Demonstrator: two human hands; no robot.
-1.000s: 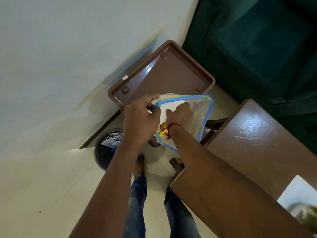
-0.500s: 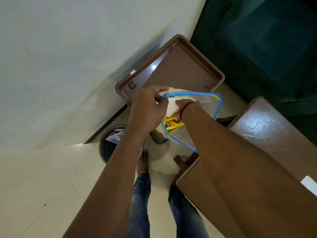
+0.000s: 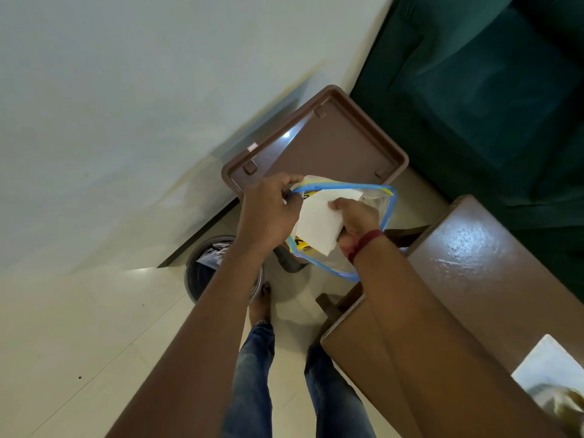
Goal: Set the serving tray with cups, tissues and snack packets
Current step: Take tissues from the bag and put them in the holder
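Here, in the head view, the rim of the clear blue-edged plastic pouch [image 3: 377,202] is pinched by the left hand [image 3: 268,213], and a white folded tissue [image 3: 319,222] is gripped by the curled right hand [image 3: 358,216]. The brown rectangular plastic tray [image 3: 341,147] lies just beyond both hands. Earlier the right hand was sunk inside the pouch.

right hand [image 3: 355,216] withdrawn from bag [image 3: 377,199], white tissue [image 3: 319,222] pulled out

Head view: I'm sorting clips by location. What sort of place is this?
Probably a home living room: a green sofa, a polished wooden table close to it, and a small waste bin on the tiled floor.
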